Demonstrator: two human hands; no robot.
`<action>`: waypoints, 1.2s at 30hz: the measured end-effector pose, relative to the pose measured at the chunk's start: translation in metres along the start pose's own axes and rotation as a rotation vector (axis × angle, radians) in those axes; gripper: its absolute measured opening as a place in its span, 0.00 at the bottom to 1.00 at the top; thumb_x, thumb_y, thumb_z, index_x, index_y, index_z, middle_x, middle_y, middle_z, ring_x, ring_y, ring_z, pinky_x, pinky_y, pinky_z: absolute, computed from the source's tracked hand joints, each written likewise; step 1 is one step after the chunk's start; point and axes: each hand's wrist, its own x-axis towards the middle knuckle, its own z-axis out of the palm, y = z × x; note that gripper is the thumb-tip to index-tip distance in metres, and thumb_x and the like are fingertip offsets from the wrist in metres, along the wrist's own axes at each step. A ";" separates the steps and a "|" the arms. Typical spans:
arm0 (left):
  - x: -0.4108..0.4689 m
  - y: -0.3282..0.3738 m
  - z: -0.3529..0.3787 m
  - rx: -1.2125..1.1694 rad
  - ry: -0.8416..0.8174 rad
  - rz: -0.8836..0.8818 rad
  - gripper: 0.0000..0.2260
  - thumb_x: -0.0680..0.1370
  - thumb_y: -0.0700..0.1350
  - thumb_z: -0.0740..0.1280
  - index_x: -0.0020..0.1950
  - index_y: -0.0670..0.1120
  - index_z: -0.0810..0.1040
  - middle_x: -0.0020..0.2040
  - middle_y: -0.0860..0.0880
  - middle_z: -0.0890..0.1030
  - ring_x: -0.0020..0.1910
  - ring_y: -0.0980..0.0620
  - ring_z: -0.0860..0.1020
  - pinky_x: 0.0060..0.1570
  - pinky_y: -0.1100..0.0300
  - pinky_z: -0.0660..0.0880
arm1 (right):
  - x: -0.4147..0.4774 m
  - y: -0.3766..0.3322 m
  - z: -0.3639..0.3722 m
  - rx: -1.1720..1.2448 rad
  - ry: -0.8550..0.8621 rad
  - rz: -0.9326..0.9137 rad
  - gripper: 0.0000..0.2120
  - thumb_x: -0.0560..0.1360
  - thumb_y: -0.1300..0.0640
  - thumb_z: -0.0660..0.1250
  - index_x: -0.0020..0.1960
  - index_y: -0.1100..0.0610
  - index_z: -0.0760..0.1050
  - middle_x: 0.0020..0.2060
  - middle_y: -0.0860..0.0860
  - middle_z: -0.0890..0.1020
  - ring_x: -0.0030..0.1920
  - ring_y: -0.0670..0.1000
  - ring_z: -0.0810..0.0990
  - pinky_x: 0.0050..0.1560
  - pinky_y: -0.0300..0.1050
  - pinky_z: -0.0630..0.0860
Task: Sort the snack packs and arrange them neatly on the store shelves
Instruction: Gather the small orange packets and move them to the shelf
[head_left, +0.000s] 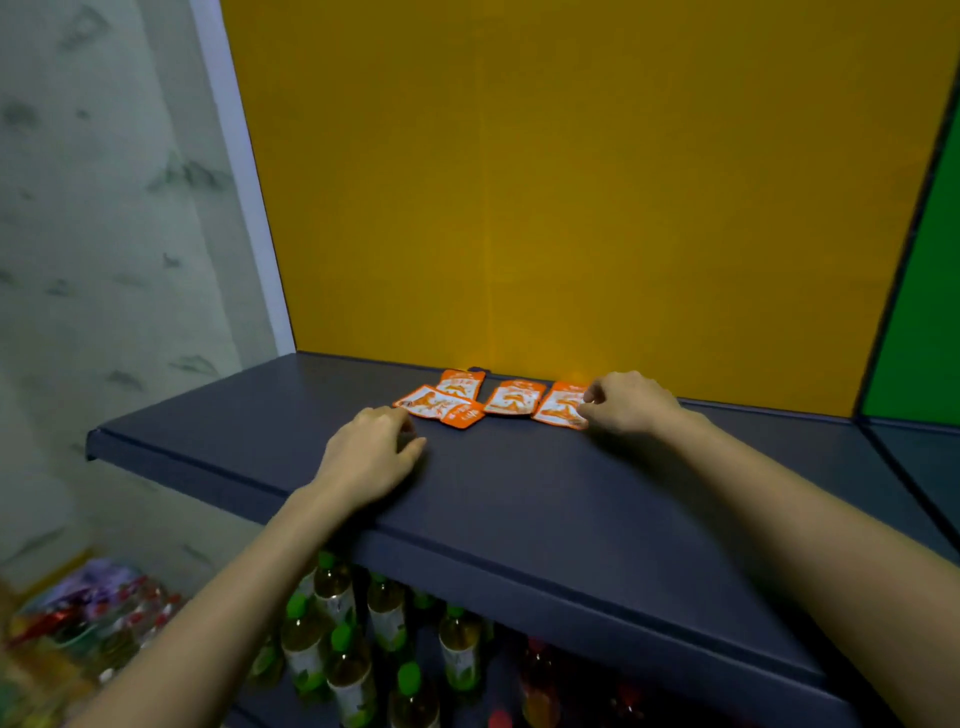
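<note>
Okay, head view: we see four flat orange foil snack packs (514, 397) lying in a loose row at the back of the dark grey shelf board (519, 493), close to the yellow back panel (571, 182). Our right hand (626, 402) pinches the right edge of the rightmost orange pack (558, 408), thumb and forefinger closed on it. Our left hand (371, 452) rests on the shelf with fingers loosely bent, holding nothing, just beside the leftmost tilted pack (431, 405); we cannot tell if it touches. Green-capped drink bottles (337, 649) stand on the shelf below.
</note>
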 end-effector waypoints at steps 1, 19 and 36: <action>0.012 -0.005 0.004 -0.008 -0.023 0.013 0.16 0.78 0.55 0.60 0.59 0.46 0.74 0.60 0.46 0.76 0.61 0.47 0.72 0.54 0.53 0.71 | 0.009 -0.001 0.000 -0.011 0.005 0.022 0.17 0.76 0.46 0.63 0.60 0.53 0.76 0.61 0.55 0.78 0.61 0.57 0.76 0.55 0.47 0.73; 0.147 -0.044 0.039 -0.004 -0.456 0.387 0.53 0.53 0.80 0.56 0.72 0.53 0.63 0.70 0.50 0.65 0.71 0.49 0.60 0.72 0.51 0.51 | 0.066 -0.015 0.023 0.058 -0.016 0.390 0.30 0.73 0.35 0.61 0.61 0.59 0.72 0.61 0.57 0.77 0.58 0.56 0.76 0.52 0.48 0.72; 0.199 -0.083 0.012 -0.743 -0.626 0.092 0.13 0.73 0.55 0.69 0.38 0.46 0.75 0.28 0.49 0.81 0.24 0.54 0.77 0.30 0.63 0.75 | 0.065 -0.050 0.042 0.329 0.119 0.700 0.27 0.69 0.47 0.73 0.61 0.61 0.74 0.60 0.57 0.79 0.60 0.56 0.78 0.56 0.47 0.74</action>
